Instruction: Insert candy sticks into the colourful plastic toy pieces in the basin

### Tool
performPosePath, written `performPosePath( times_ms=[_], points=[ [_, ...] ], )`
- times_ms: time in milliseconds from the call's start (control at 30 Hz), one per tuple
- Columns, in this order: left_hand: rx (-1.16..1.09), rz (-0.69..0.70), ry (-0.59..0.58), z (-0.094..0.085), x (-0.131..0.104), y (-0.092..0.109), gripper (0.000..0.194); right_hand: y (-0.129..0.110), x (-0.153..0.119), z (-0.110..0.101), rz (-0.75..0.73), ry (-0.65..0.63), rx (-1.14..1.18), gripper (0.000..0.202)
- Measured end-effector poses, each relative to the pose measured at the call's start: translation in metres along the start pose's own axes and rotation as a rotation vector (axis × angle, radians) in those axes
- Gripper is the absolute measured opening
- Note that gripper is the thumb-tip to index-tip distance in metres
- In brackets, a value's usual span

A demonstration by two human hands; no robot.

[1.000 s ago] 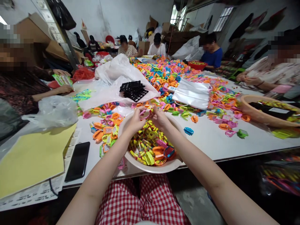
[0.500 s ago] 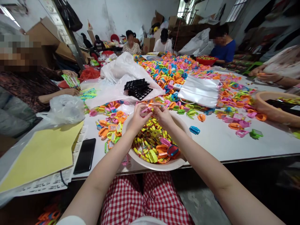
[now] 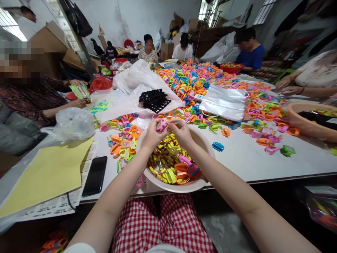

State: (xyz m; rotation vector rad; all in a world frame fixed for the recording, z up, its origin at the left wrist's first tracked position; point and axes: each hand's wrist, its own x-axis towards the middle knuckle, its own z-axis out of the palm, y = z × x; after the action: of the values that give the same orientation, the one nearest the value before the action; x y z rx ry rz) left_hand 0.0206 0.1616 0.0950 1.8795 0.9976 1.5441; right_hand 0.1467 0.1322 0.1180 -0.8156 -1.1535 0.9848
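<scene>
My left hand (image 3: 154,134) is closed around a pink plastic toy watch (image 3: 161,125), above the far side of a white basin (image 3: 184,189). Close beside it, my right hand (image 3: 180,131) has its fingertips pinched together near the watch; whatever they hold is too small to make out. Inside the basin lie many small yellow wrapped candy rolls (image 3: 160,158). A yellow-green toy watch (image 3: 170,175), an orange one (image 3: 181,169) and a blue and red one (image 3: 194,170) rest on top of them.
A big heap of colourful toy watches (image 3: 192,79) spreads over the table. Black plastic trays (image 3: 154,100) lie on a white bag, a silvery bag (image 3: 223,102) to their right. A phone (image 3: 94,176) and yellow sheet (image 3: 50,175) are at left. Co-workers sit around the table.
My hands have come down slightly and moved a little apart. The pink toy watch shows more clearly in my left hand. At the far left a person in white has come into view.
</scene>
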Motion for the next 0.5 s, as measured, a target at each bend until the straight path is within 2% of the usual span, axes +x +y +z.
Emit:
performPosePath(
  times_ms=[300, 500],
  points=[
    [0.070, 0.079, 0.061, 0.000, -0.003, 0.001, 0.027, 0.009, -0.003, 0.003, -0.009, 0.019, 0.086, 0.028],
    [0.063, 0.055, 0.003, 0.000, -0.002, 0.003, 0.024, 0.018, 0.000, -0.001, -0.029, 0.012, 0.061, 0.024]
  ],
)
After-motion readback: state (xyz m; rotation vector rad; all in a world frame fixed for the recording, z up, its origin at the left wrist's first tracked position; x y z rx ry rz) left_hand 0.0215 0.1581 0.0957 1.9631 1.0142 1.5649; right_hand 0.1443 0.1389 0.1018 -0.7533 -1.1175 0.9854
